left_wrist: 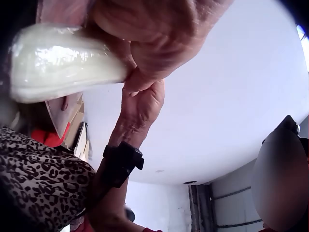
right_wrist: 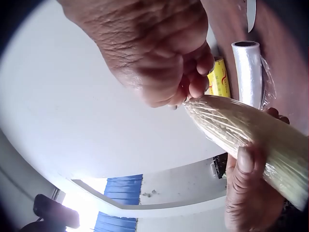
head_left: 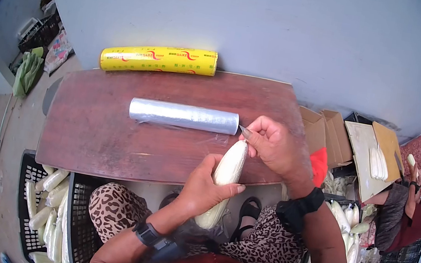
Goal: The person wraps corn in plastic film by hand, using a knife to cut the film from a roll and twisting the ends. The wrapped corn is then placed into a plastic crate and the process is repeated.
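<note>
A pale, long, tapered vegetable (head_left: 229, 168) in shiny cling film (right_wrist: 217, 116) is held tilted over the table's front edge, narrow end up. My left hand (head_left: 206, 185) grips it around the middle, thumb across the front. At the narrow tip, my right hand (head_left: 273, 146) pinches the film with its thumb and fingers. The left wrist view shows the smooth wrapped side of the vegetable (left_wrist: 63, 65) beside the left palm. Just beyond the hands, a roll of clear cling film (head_left: 184, 116) lies across the table, with a loose film edge along its front.
A yellow printed roll (head_left: 159, 60) lies at the table's (head_left: 89, 129) back edge. A knife blade (right_wrist: 251, 15) shows beyond the clear roll. Black crates (head_left: 84, 221) of similar wrapped vegetables flank my legs. Cardboard (head_left: 316, 134) stands right; another person (head_left: 400, 217) sits beyond it.
</note>
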`<act>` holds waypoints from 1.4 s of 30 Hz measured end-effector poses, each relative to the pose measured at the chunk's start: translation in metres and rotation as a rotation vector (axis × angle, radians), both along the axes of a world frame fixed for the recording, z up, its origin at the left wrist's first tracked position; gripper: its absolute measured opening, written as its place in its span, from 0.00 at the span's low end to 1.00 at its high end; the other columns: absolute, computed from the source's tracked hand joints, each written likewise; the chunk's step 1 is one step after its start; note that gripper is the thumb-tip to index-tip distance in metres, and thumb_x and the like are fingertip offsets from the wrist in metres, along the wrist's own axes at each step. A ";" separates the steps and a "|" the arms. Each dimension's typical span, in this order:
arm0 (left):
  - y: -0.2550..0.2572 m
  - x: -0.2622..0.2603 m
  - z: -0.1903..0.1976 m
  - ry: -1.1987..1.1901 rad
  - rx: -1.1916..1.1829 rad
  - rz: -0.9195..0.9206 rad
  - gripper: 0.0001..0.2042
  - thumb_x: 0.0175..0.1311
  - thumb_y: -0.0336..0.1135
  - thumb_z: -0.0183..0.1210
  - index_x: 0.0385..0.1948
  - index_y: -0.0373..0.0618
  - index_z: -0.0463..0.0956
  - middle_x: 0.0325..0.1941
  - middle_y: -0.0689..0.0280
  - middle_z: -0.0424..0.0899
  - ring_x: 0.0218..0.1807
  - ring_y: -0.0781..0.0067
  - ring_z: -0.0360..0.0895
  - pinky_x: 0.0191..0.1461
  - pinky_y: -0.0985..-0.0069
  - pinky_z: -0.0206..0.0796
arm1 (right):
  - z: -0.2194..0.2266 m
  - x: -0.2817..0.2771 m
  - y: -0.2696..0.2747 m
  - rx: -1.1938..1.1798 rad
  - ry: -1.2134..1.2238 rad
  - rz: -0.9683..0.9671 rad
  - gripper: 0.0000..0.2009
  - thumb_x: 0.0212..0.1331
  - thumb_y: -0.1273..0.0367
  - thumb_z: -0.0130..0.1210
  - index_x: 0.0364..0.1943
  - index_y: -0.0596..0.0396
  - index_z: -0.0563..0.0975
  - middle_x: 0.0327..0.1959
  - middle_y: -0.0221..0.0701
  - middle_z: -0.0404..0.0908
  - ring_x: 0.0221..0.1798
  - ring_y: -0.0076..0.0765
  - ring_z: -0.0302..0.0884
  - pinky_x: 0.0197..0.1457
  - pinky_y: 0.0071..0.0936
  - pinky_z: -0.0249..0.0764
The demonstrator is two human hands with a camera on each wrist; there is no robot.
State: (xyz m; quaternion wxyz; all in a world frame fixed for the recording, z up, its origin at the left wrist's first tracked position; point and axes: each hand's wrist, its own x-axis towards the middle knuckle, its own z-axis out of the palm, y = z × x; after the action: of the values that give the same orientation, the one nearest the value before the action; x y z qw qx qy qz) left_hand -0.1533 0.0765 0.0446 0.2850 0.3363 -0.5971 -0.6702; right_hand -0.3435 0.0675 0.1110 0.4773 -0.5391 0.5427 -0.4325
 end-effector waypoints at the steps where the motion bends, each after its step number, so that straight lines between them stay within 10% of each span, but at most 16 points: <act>1: -0.002 0.003 0.000 -0.068 -0.038 -0.021 0.25 0.53 0.38 0.70 0.48 0.40 0.67 0.36 0.66 0.77 0.38 0.79 0.73 0.44 0.77 0.69 | 0.000 0.004 -0.002 0.008 -0.001 -0.001 0.06 0.66 0.71 0.54 0.33 0.59 0.72 0.25 0.26 0.76 0.25 0.14 0.69 0.27 0.16 0.68; 10: 0.000 0.010 0.008 0.399 0.524 -0.019 0.15 0.68 0.36 0.57 0.49 0.38 0.67 0.42 0.66 0.77 0.39 0.83 0.72 0.43 0.80 0.67 | -0.006 0.021 -0.007 -0.072 -0.065 -0.107 0.05 0.65 0.72 0.55 0.33 0.58 0.72 0.24 0.26 0.76 0.23 0.13 0.68 0.25 0.15 0.67; 42: -0.009 -0.001 0.022 0.499 0.426 -0.090 0.20 0.58 0.30 0.63 0.52 0.43 0.70 0.43 0.64 0.80 0.44 0.72 0.78 0.49 0.72 0.72 | 0.008 0.027 -0.006 -0.250 -0.167 -0.159 0.08 0.62 0.74 0.57 0.43 0.56 0.74 0.34 0.23 0.77 0.33 0.13 0.73 0.33 0.13 0.69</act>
State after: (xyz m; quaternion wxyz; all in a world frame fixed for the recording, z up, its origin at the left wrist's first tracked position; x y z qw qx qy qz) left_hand -0.1539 0.0672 0.0669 0.3160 0.1872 -0.3695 -0.8535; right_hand -0.3169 0.0611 0.1195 0.4142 -0.5117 0.4843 -0.5763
